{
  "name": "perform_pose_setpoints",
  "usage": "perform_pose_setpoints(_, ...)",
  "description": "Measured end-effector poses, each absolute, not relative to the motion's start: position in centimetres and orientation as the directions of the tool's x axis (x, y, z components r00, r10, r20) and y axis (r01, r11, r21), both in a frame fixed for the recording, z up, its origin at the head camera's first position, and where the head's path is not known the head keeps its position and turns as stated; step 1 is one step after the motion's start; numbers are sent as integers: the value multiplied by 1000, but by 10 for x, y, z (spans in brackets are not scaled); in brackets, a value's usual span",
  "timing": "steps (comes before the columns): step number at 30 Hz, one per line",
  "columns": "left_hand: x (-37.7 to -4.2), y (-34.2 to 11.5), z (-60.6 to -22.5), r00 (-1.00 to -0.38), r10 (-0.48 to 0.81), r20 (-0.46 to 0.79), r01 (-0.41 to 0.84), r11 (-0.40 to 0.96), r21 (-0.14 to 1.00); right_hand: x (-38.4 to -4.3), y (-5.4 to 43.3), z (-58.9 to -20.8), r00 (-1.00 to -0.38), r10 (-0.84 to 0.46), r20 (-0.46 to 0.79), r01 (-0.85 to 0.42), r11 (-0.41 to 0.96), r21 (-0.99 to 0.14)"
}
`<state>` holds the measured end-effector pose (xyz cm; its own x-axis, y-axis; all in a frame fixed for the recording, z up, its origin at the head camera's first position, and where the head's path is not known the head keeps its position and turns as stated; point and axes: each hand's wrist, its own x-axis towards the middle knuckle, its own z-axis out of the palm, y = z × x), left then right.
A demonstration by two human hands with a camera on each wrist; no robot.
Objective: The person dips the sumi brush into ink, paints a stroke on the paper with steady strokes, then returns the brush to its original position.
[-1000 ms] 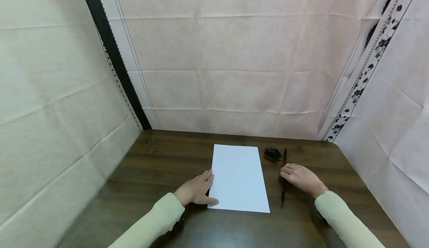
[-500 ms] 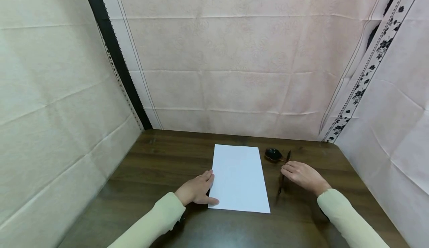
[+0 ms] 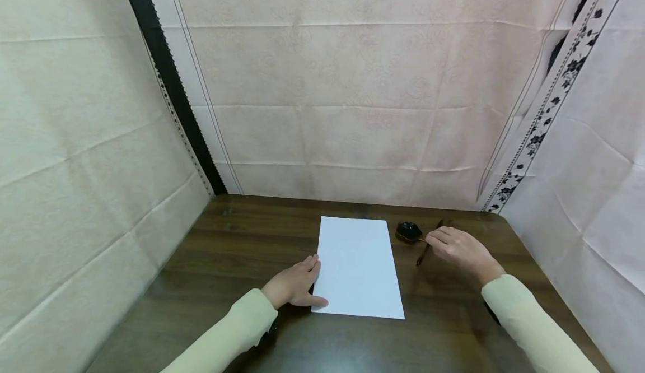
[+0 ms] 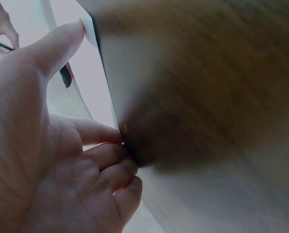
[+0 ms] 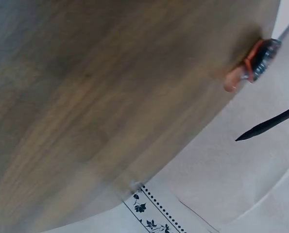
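A white sheet of paper (image 3: 358, 266) lies on the table. My left hand (image 3: 292, 286) rests along its left edge, thumb on the near corner and fingers spread. My right hand (image 3: 461, 250), to the right of the sheet, grips a dark ink brush (image 3: 422, 257) about its middle. The brush slants, and its dark pointed tip (image 5: 265, 128) shows in the right wrist view, above the table. Just left of that hand sits a small glossy black inkstone-like piece (image 3: 409, 231) with a reddish-brown edge. The right hand's fingertips are partly hidden.
The brown wooden table (image 3: 211, 283) ends at a back edge. Pale cloth walls (image 3: 342, 82) stand behind and on both sides, the right one with a black floral border (image 3: 541, 129).
My right hand has lifted the brush and turned it from nearly straight to slanted, shifting slightly right and away from me. My left hand and the paper have stayed in place.
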<state>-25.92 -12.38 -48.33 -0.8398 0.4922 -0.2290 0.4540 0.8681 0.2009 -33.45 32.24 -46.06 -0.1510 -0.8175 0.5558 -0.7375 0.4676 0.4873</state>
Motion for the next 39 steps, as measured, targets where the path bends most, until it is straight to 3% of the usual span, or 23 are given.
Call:
perform_pose_setpoints(4,-258,-123,-483,-842,487,-233,446,871,207,-335,321,-452,-155,-753,640,-742,516,428)
perform_pose_setpoints(10,-258,-123,-484,-842,486,-233,447,871,202,-330,321,-440,-318,-639,701,-726,639,254)
perform_pose_setpoints(13,-259,-124,-484,-841,492,-223,458,869,188,-330,320,-433,-371,-579,726,-717,676,173)
perform_pose_setpoints(25,-260,-125,-484,-835,507,-214,472,860,195,-335,307,-412,-418,-353,837,-700,713,-49)
perform_pose_setpoints(39,-259,-124,-484,-838,501,-214,469,864,185,-335,292,-408,-589,-42,807,-606,683,-408)
